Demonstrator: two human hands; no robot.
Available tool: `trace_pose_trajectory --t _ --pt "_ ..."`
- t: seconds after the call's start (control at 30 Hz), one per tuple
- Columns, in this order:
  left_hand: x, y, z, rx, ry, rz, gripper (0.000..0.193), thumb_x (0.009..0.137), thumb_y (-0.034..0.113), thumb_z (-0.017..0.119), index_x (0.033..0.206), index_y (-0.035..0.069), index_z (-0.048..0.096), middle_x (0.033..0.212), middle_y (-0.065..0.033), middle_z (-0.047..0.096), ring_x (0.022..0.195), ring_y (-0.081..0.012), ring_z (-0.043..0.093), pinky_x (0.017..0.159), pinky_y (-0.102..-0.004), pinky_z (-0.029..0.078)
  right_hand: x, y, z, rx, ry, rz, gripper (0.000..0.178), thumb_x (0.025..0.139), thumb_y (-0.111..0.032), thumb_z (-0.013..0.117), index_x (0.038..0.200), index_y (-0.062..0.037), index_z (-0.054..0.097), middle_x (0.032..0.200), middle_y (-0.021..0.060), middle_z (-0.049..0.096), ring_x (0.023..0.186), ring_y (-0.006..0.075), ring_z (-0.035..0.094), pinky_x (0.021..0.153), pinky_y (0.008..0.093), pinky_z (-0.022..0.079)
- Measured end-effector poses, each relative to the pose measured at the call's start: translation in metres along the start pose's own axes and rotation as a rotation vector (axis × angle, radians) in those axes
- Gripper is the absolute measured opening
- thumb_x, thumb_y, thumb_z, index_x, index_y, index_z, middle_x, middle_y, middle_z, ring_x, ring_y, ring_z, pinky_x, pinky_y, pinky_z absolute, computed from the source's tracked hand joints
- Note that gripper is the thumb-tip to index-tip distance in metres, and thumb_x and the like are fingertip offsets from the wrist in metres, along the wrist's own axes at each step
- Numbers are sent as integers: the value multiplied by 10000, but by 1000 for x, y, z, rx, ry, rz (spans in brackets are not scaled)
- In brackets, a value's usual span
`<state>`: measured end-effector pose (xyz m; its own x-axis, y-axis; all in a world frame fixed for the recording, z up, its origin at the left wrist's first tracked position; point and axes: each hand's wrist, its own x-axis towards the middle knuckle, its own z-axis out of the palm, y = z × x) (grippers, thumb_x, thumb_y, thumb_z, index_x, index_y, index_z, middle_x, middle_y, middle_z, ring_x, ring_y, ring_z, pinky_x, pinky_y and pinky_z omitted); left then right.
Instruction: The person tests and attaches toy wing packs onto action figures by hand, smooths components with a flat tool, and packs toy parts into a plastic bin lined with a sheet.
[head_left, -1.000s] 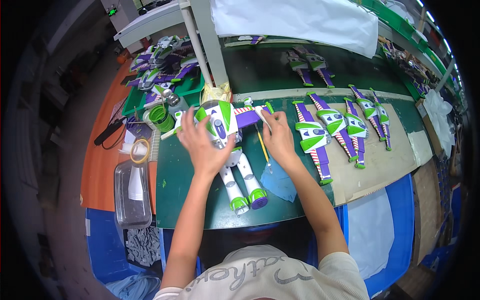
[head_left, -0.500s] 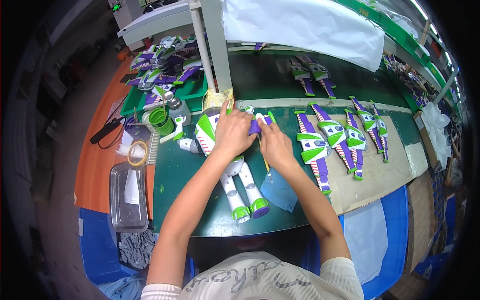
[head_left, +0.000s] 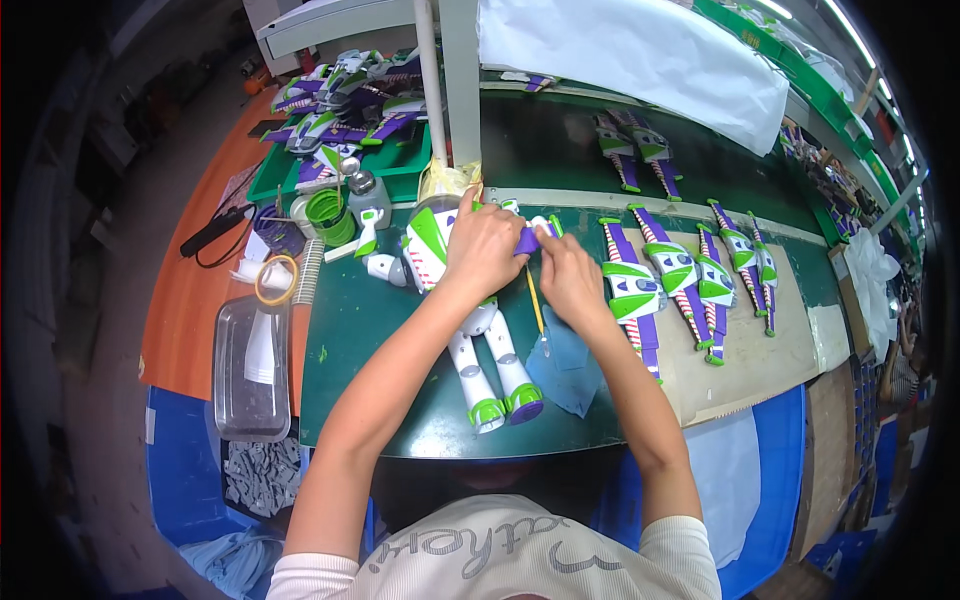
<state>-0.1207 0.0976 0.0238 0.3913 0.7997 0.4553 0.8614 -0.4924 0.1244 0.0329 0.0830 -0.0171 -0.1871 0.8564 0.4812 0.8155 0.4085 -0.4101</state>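
On the green table [head_left: 365, 390] lies a toy figure [head_left: 480, 320], likely light, stiff and slick, best steadied by its broad chest [head_left: 427, 255]. The left hand [head_left: 484, 246] lies across it, fingers bent; any grip is hidden. The right hand [head_left: 573, 280], narrowed, meets 1 purple wing [head_left: 527, 240], perhaps fragile; I cannot tell if it pinches.

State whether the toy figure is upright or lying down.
Lying down: the toy figure stretches along the green tabletop, its feet toward the near edge.
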Motion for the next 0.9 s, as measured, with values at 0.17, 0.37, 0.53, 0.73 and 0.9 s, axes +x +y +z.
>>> trace_pose_trajectory --t 0.17,0.37,0.53,0.73,0.9 --pt "-1 1 3 -12 -1 4 335 608 230 755 908 98 685 892 -50 672 909 -202 602 1048 -459 264 -6 2 4 -22 -17 -68 343 804 -90 534 1142 -66 586 896 207 559 671 387 608 594 462 503" --pt "-3 -2 -1 30 -36 2 340 616 248 757 916 108 685 886 -40 671 952 -195 590 1059 -487 241 -3 19 -1 -1 172 60 340 809 -94 538 1144 -60 592 838 193 568 711 371 614 595 468 490" --pt "-18 6 -27 65 224 -46 497 638 304 759 1058 85 607 1198 -111 523 1172 -280 454 1073 -528 170 19 43 -13 -233 390 -10 333 849 -214 557 1120 -26 604 1083 222 585 1078 337 509 944 363 370" --pt "-74 -27 -2 -305 407 -518 857 684 354 740 1321 -27 311 1323 -239 363 1243 -380 333 1047 -486 216 81 37 37 894 -311 231 460 937 -366 433 1129 22 589 1187 149 577 1126 247 517 980 323 347" --pt "-68 -26 16 -457 478 -488 836 695 256 755 1313 -63 290 1306 -257 355 1225 -388 345 1028 -425 281 -18 -55 57 1023 317 53 341 940 -183 405 1219 5 460 1309 163 436 1263 275 370 1067 363 233"
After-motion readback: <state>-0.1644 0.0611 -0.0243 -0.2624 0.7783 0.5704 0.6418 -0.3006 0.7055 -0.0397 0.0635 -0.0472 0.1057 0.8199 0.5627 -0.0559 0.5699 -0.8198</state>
